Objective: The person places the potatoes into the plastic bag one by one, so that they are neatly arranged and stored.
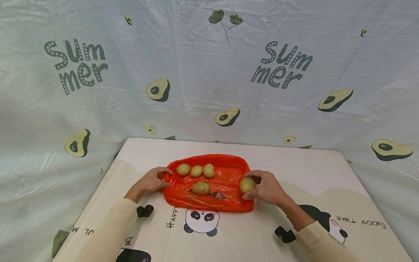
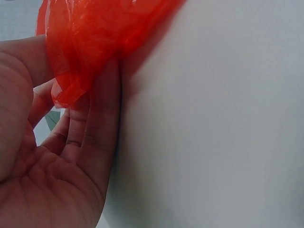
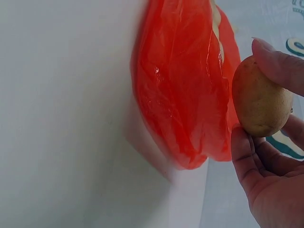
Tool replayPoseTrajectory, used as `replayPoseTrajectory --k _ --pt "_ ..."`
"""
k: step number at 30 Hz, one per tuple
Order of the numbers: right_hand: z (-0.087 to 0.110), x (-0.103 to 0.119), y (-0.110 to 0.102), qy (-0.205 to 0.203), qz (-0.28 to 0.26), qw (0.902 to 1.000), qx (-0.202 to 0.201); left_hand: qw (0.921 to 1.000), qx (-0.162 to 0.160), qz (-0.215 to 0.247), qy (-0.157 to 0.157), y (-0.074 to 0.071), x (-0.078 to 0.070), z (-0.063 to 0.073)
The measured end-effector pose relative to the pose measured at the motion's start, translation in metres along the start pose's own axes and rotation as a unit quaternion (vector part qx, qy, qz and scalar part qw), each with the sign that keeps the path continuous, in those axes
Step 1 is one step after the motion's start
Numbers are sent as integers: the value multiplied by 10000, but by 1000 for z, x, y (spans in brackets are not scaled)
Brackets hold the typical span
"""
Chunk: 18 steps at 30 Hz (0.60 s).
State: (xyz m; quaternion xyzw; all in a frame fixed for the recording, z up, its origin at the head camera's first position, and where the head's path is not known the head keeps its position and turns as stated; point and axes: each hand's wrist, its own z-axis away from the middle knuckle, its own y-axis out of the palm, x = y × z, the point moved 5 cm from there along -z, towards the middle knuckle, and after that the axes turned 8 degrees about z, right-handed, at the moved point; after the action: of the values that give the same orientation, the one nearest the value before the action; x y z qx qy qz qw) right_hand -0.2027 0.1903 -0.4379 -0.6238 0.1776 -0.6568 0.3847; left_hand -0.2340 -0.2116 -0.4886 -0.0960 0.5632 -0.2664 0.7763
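A red plastic bag (image 1: 209, 207) lies spread open on the table with its sides standing up like a shallow tray. My left hand (image 1: 154, 180) grips its left edge, thumb on one side of the red film and fingers on the other, as the left wrist view shows. Over the bag's right end, my right hand (image 1: 266, 187) holds a yellow-brown potato (image 3: 261, 97) between thumb and fingertips. Inside the bag, small potatoes (image 1: 196, 171) sit in a row near the back wall. A browner potato (image 1: 201, 188) rests closer to the front.
The pale tabletop (image 1: 294, 167) carries printed pandas (image 1: 202, 221) and lettering. A cloth with avocado prints (image 1: 227, 117) hangs behind it. Small black devices (image 1: 284, 234) sit at both wrists.
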Motion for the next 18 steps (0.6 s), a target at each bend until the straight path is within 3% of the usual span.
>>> replayPoseTrajectory --k 13,18 --pt "-9 13 14 -90 79 9999 61 9999 -72 -81 -49 0 3 2" --pt "-12 18 17 -176 150 9997 64 9999 -3 39 104 0 1 2"
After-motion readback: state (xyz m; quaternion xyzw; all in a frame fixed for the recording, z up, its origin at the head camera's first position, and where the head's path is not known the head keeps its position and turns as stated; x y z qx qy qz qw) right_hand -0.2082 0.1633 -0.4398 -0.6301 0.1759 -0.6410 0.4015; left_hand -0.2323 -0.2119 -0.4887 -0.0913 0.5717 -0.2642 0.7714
